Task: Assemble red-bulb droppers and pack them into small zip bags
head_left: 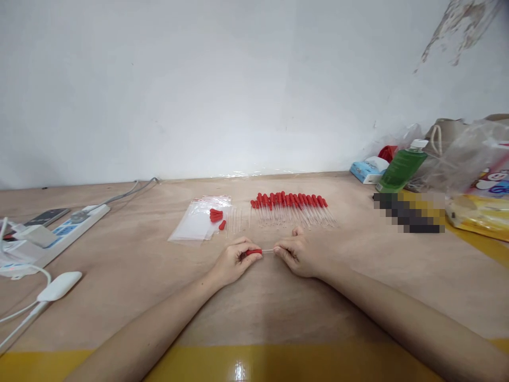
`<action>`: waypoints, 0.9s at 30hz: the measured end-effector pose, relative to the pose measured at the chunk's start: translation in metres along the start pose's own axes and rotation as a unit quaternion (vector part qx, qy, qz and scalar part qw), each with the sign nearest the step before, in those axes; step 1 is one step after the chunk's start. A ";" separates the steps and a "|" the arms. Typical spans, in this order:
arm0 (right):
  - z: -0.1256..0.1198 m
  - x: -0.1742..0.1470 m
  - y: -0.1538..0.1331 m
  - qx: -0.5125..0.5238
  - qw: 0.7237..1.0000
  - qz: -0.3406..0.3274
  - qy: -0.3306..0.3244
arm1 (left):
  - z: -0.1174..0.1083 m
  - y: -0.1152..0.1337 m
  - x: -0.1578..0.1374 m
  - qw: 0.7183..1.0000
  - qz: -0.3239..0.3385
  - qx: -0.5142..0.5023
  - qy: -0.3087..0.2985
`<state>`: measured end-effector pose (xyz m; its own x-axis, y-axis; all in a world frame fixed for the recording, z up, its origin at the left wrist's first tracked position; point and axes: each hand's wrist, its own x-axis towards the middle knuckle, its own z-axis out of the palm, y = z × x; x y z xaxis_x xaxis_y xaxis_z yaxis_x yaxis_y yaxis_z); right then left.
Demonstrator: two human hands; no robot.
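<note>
Between thumb and fingers my left hand (234,261) pinches a red rubber dropper bulb (254,252). My right hand (296,253) grips the thin clear glass tube (268,251) that runs out from the bulb's open end; its far end is hidden in my fingers. Behind my hands lies a row of red-topped droppers (292,201), tubes pointing toward me. Several bare glass tubes (238,220) lie left of that row. Loose red bulbs (216,215) rest on clear zip bags (191,225), with one more bulb (222,225) at the bags' edge.
On the left are a white power strip (75,228), a phone (47,217) and a white cabled device (59,286). At right stand a tissue box (363,172), a tilted green bottle (403,167) and plastic bags (457,159). A wall (238,90) closes the table's back.
</note>
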<state>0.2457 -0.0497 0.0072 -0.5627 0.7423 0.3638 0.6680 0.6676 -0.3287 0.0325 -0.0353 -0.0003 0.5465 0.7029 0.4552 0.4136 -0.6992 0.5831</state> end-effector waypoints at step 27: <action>0.028 0.115 0.019 -0.039 0.926 0.368 0.076 | -0.046 -0.075 0.004 0.946 -0.133 0.261 0.143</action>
<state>0.1804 0.0499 0.0181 0.1304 0.9740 0.1855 0.8795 -0.0273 -0.4751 -0.0300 0.0260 -0.0112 0.1856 0.8171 0.5459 0.8522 -0.4104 0.3245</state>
